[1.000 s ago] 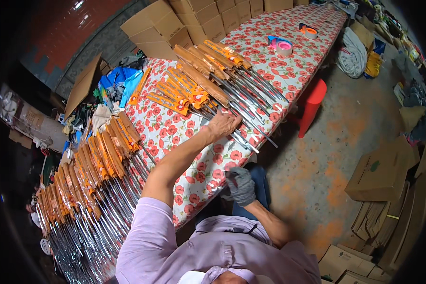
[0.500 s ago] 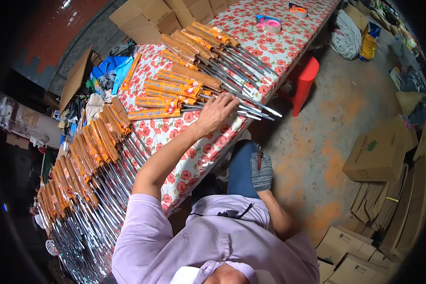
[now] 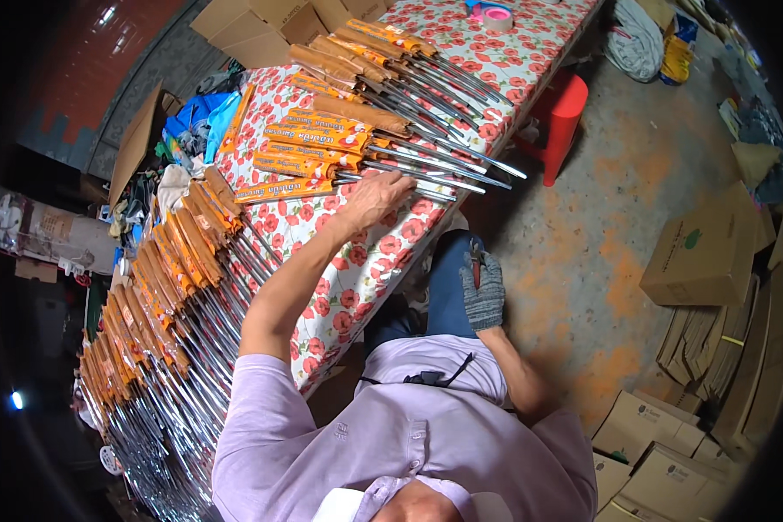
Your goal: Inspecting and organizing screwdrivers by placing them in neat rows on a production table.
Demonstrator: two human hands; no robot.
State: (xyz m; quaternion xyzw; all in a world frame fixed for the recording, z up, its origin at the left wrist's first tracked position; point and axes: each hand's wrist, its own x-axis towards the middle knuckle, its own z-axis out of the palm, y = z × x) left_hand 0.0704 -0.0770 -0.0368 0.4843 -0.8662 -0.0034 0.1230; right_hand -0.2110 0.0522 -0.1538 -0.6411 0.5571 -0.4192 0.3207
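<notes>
Several metal rods (image 3: 431,163) with orange printed wrappers (image 3: 317,137) on one end lie in bundles across the table, their bare ends pointing right. My bare left hand (image 3: 376,198) rests at the nearest rods, its fingers curled down on one just right of the wrapped part. The fingertips are partly hidden. Low by my thigh, my right hand (image 3: 485,294) wears a grey knit glove. It is closed around a small tool with a reddish handle (image 3: 476,268), whose kind I cannot make out.
A large stack of wrapped rods (image 3: 178,304) leans along the table's left side. A red stool (image 3: 562,117) stands by the right edge of the flowered tablecloth (image 3: 357,300). Tape rolls (image 3: 496,17) lie at the far end. Cardboard boxes (image 3: 700,248) are on the right.
My left hand has drawn back left and nearer to me over the rods, uncovering more of their bare length. My right hand stays by my thigh with the tool. The view has shifted slightly.
</notes>
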